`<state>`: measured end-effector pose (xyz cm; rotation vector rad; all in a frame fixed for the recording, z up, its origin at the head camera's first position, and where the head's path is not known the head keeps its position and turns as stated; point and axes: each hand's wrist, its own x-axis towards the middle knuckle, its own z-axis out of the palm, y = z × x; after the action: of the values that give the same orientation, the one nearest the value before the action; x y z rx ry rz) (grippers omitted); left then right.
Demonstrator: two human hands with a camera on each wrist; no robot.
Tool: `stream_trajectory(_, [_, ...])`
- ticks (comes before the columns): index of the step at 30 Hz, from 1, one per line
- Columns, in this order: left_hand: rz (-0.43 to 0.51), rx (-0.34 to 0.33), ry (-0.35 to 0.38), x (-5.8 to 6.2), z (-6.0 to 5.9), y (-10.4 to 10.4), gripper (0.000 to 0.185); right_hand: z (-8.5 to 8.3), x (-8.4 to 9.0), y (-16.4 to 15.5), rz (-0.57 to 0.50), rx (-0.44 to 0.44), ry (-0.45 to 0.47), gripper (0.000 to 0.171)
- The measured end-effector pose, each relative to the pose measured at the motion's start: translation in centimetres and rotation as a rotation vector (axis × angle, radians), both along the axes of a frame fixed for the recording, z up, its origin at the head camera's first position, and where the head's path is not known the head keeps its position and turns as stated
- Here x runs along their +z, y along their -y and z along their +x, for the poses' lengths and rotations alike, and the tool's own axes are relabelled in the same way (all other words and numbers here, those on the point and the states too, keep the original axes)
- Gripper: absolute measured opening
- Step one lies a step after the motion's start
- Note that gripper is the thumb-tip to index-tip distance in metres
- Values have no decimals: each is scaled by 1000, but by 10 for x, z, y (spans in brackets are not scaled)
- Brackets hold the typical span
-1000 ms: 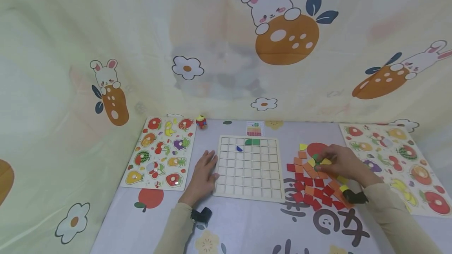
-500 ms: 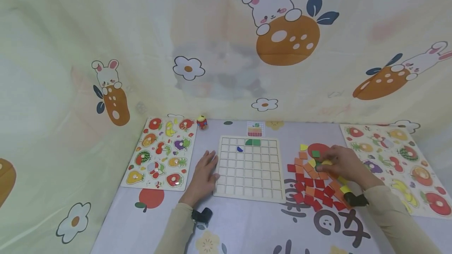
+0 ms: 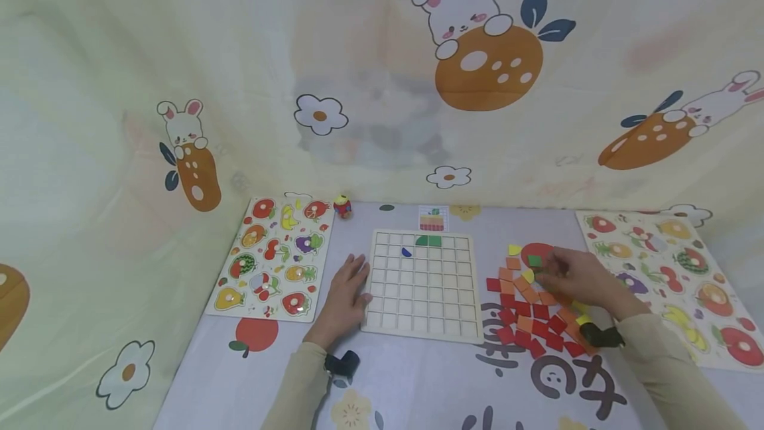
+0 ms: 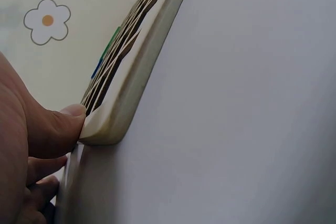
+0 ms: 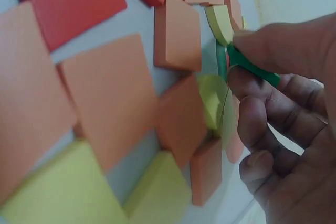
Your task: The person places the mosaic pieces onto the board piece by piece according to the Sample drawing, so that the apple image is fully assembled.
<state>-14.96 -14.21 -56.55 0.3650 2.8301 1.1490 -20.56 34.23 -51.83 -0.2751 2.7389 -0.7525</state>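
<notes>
We pinch a small, flat green wooden tile [image 5: 252, 66], light, stiff and best held by its edges, in our right hand [image 3: 575, 277] above the red-orange tile pile [image 3: 531, 314], our left hand [image 3: 343, 294] flat against the pale wooden grid board [image 3: 422, 281].

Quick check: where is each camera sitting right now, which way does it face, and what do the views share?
Head: looks forward and down over the table at the grid board, tile pile, both hands and sleeves.
Left wrist: low beside the left hand, facing along the board's edge; the thumb touches its corner.
Right wrist: close over the tiles, facing the right hand, whose fingers pinch a green tile.
Shared: the head view shows the board, the pile and that green tile too.
</notes>
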Motion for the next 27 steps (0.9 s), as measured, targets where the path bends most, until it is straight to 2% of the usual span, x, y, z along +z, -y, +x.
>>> stream_trajectory(9, [0, 0, -11, 0, -1, -1, 63, -5, 2, 12, -76, -2, -48, 44])
stream_trajectory(16, [2, 5, 1, 2, -1, -1, 63, -10, 2, 25, -165, -43, -128, 29])
stream_trajectory(24, [-11, 10, 1, 1, -1, 0, 64, -15, -3, 52, -265, -171, -184, 37])
stream_trajectory(27, [-8, 6, 0, 1, -1, 0, 64, -18, -5, 61, -305, -195, -172, 43])
